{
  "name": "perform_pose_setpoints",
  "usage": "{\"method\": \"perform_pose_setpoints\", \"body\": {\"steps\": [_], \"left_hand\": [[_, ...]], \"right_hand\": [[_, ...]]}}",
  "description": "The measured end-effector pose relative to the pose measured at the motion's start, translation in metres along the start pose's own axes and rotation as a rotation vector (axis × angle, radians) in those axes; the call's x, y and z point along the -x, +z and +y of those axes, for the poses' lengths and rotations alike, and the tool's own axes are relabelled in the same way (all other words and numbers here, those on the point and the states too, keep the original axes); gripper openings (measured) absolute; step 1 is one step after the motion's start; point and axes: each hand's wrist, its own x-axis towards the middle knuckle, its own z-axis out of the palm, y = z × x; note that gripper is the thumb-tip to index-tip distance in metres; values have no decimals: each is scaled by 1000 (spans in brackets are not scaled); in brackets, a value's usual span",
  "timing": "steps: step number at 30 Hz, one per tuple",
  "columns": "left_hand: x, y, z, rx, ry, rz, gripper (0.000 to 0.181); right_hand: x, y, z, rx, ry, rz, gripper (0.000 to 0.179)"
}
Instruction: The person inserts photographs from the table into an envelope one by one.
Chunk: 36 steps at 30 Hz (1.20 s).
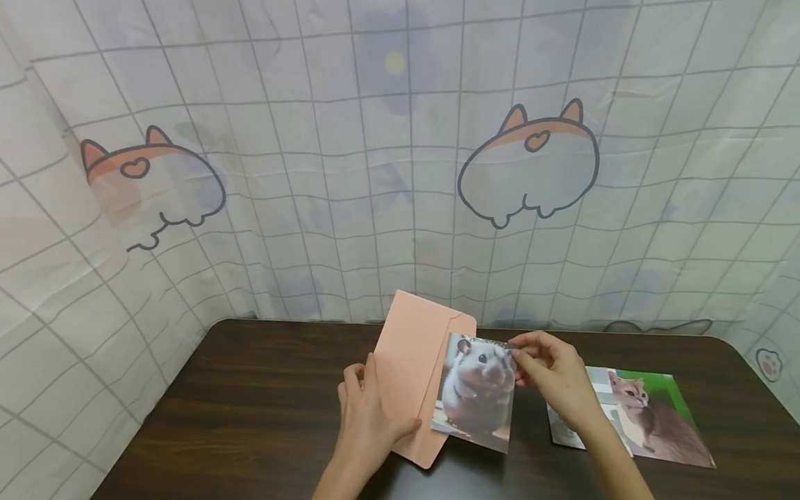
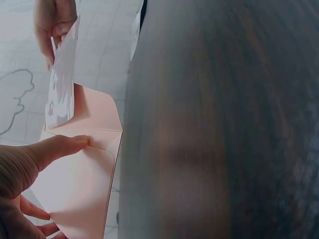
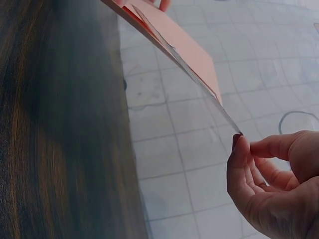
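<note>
A pink envelope [image 1: 409, 347] is held tilted above the dark table by my left hand [image 1: 365, 417], thumb on its front and fingers behind. Its flap side faces right, as the left wrist view shows with the envelope [image 2: 82, 184]. Between thumb and fingertips, my right hand [image 1: 556, 371] pinches the upper right edge of a hamster picture card [image 1: 478, 392]. The card overlaps the envelope's right side in the head view. From the right wrist, the card [image 3: 209, 94] appears edge-on beside the envelope [image 3: 184, 40]; whether its edge is inside cannot be told.
On the table [image 1: 250, 403], right of my right hand, lies a cat picture card [image 1: 662, 423] with a green background. Another pale card [image 1: 565, 427] lies partly under my right forearm. A white gridded curtain [image 1: 350, 173] hangs behind the table's far edge.
</note>
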Motion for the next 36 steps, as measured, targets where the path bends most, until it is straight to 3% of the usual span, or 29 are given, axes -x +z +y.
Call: {"method": "perform_pose_setpoints", "body": {"steps": [17,27,36], "left_hand": [[2,4,3,10,3,-28,118],[2,5,3,-17,24,-2,113],[5,5,3,0,22,-16,112]], "right_hand": [[1,5,1,23,-19,37,21],[2,13,-2,21,-4,78,20],[3,17,-2,38,-5,120,20]]}}
